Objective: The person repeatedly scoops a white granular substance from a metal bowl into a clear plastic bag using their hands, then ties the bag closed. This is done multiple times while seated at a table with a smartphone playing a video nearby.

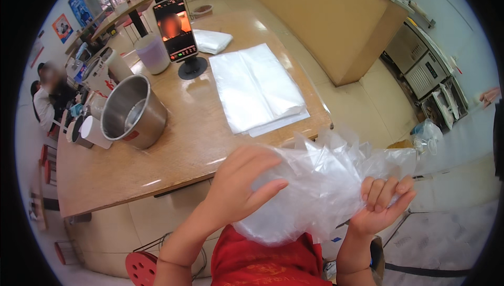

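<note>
A large bunch of clear plastic bags (311, 183) hangs in front of my red apron (267, 262), near the table's front edge. My right hand (384, 203) is closed around the gathered plastic at the bunch's right side. At its left side, my left hand (246, 183) has its fingers apart and bent, slightly blurred; whether the palm touches the plastic cannot be told. Beyond the hands, a flat stack of translucent plastic bags (258, 87) lies on the wooden table (189, 140).
A steel pot (136, 112) stands on the table's left half, beside a white cup (94, 130) and other containers. Behind are a phone on a stand (177, 30), a lidded tub (152, 53) and a folded plastic pack (212, 41). People sit at far left; a red stool (141, 268) is below.
</note>
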The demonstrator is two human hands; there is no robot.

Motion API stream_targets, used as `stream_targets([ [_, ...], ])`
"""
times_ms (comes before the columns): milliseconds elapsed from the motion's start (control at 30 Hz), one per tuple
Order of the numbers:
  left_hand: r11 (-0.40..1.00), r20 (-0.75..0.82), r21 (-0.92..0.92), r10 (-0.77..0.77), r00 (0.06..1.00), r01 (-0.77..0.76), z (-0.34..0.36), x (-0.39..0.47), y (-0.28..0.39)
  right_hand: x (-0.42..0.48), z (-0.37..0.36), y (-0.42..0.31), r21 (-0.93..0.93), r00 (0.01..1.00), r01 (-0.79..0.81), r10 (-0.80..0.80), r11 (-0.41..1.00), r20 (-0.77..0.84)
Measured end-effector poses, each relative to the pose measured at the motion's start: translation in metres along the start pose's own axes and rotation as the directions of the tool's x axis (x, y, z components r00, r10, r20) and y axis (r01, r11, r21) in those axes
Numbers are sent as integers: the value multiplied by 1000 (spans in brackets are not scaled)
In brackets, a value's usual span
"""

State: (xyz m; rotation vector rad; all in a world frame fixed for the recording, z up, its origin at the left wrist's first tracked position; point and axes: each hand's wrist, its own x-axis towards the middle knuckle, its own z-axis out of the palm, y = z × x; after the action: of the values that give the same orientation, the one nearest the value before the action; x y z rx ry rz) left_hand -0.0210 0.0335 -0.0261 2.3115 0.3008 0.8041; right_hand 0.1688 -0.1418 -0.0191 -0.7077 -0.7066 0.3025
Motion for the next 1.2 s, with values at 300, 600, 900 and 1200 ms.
stream_targets([
  [300,988,-122,35,152,981,-149,10,14,7,-24,4,10,16,983,-2,-1,1000,184],
  [600,936,-248,331,213,945,-124,-15,-17,-9,1,-44,-10,229,964,-84,137,970,-228],
  [900,684,-29,492,631,775,-539,-43,-15,33,-17,-7,-40,-798,823,567,-166,203,543],
  [1200,587,-168,519,782,600,-621,26,-50,54,-23,44,-7,-735,758,609,53,298,650],
])
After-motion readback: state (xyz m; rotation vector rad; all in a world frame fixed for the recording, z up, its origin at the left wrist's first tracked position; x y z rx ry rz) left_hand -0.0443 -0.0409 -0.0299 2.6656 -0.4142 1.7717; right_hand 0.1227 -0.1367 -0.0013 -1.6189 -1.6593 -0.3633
